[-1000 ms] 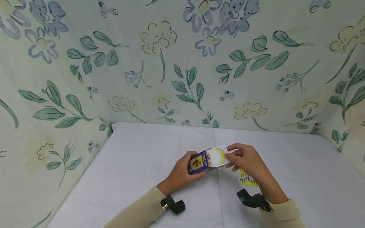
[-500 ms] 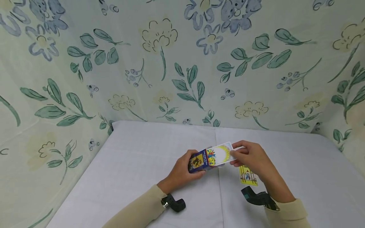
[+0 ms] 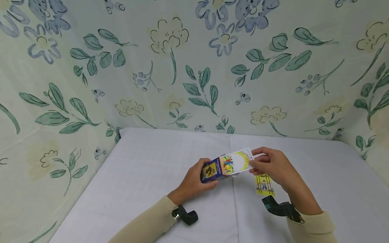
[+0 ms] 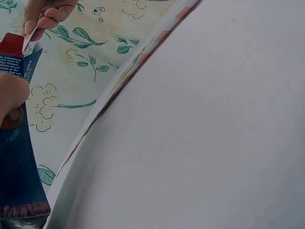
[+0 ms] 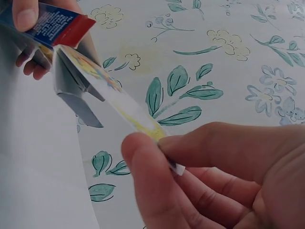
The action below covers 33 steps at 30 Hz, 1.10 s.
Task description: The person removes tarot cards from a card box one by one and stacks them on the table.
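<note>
Fingers (image 5: 152, 176) of the right hand (image 3: 273, 165) pinched the right end of a white-bordered card with a yellow ring print (image 3: 238, 161), thumb against index finger. Card's left end sat inside the mouth of a small dark-blue cardboard box with a gold picture panel (image 3: 210, 172); most of the card's face showed outside. Couldn't tell if it was one card or several.

Left hand (image 3: 189, 182) gripped the box, thumb along the near edge, fingers round the far edge. Box was over the centre of the white cloth-covered table (image 3: 167, 152), tilted, mouth to the right. Right wrist view had a red flap (image 5: 75, 31) at the mouth and a pale flap (image 5: 81, 109) hanging open.

Second card, yellow with dark vertical lines (image 3: 264, 185), lay on the table just on the near side of the right hand. Black curved wrist mounts (image 3: 186, 216) sat at both beige sleeve cuffs (image 3: 168, 206). Floral-print fabric backdrop (image 3: 231, 111) stood along the far edge.
</note>
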### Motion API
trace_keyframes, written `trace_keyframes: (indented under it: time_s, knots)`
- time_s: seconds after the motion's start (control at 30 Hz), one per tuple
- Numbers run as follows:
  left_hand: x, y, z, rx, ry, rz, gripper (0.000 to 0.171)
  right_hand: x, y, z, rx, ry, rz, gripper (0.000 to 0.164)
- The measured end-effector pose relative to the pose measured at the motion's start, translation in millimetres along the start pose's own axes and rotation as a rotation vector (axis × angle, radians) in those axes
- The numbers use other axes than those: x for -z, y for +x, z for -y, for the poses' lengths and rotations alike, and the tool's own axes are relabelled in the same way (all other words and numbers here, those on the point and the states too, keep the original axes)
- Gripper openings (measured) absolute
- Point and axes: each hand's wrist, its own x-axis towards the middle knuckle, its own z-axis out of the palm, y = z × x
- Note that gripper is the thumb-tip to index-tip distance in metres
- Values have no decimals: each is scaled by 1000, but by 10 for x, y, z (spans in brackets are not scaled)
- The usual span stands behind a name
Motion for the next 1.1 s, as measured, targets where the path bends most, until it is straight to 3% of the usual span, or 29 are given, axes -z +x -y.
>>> trace_keyframes:
  time_s: [0.67, 1.1]
  knots:
    - [2, 6, 1, 4, -12, 1, 68, 145, -27, -35, 44, -88, -84, 39]
    - [5, 5, -21, 21, 6, 1, 69, 244, -38, -79, 85, -69, -134, 37]
